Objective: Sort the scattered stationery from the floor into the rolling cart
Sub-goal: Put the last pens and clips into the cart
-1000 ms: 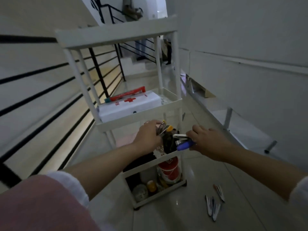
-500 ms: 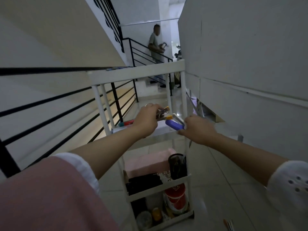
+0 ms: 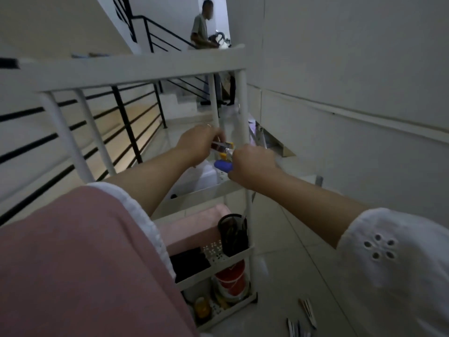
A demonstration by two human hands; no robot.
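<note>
A white rolling cart (image 3: 136,71) with several shelves stands in front of me. My left hand (image 3: 198,143) grips a small bundle of stationery (image 3: 222,147) with red, silver and yellow parts above the second shelf. My right hand (image 3: 252,165) grips a blue-handled item (image 3: 222,165) just beside it, at the cart's right post. A white box (image 3: 201,176) lies on that shelf under my hands. A black pen cup (image 3: 233,235) stands on the shelf below. Several pens (image 3: 307,312) lie on the floor at the lower right.
A pink box (image 3: 194,227) and a black item (image 3: 189,263) share the pen cup's shelf; a red-and-white tub (image 3: 230,278) sits on the bottom shelf. A black railing (image 3: 126,122) runs along the left, a white wall along the right. A person (image 3: 201,32) stands on the stairs beyond.
My view has tilted up and I have come closer to the cart. Both hands rose from the pen cup's shelf to the shelf above it, still holding the stationery.
</note>
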